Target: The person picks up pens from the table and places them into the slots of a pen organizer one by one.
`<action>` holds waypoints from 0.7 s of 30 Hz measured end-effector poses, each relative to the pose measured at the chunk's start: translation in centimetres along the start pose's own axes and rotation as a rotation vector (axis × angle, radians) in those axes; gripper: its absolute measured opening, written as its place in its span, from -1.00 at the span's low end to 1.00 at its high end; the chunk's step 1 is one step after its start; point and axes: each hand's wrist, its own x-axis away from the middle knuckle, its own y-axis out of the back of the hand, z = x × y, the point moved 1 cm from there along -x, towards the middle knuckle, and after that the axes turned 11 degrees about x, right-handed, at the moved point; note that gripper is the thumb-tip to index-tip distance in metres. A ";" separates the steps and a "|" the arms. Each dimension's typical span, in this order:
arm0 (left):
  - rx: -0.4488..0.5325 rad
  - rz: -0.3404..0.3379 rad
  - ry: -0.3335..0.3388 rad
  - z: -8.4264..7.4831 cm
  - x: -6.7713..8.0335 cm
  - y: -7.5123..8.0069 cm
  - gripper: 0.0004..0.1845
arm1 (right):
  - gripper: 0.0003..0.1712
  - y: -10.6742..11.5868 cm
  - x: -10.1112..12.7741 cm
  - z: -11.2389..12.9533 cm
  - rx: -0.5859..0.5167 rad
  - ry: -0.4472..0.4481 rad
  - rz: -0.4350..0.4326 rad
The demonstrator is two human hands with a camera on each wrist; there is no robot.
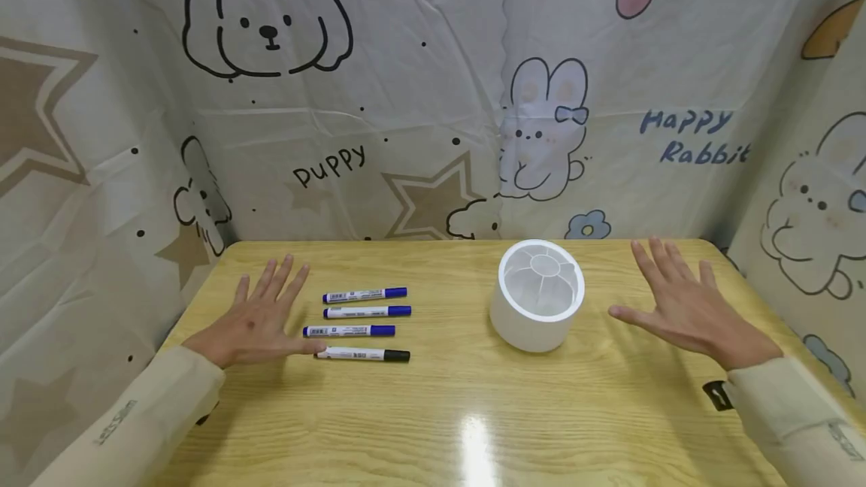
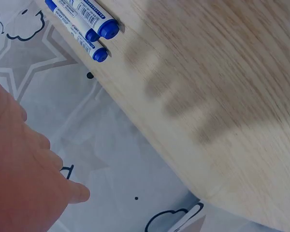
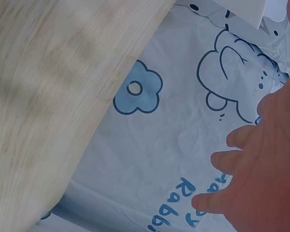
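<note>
While both hands lie flat with fingers spread and hold nothing, the left hand [image 1: 260,314] rests beside four markers [image 1: 361,323], its thumb close to the black-capped one [image 1: 363,355]; the right hand [image 1: 683,303] sits near the white cup [image 1: 537,295]. Risk, as judged: a careless sweep could roll the markers or tip the cup, since both stand loose on the table [image 1: 446,412]

A wooden table [image 1: 473,412] stands near, with a cartoon-printed cloth backdrop [image 1: 419,96] hung far and on both sides.
</note>
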 end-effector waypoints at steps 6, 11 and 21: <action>0.065 0.005 -0.002 0.4 -0.7 0.0 0.22 | 0.25 0.0 -0.6 0.6 -0.041 0.016 -0.012; 0.104 0.005 -0.013 0.6 -1.3 -0.1 0.19 | 0.26 -0.1 -1.1 0.9 -0.073 0.031 -0.032; 0.208 0.029 -0.011 1.1 -2.6 -0.9 0.14 | 0.27 -0.3 -2.2 1.5 -0.183 0.088 -0.021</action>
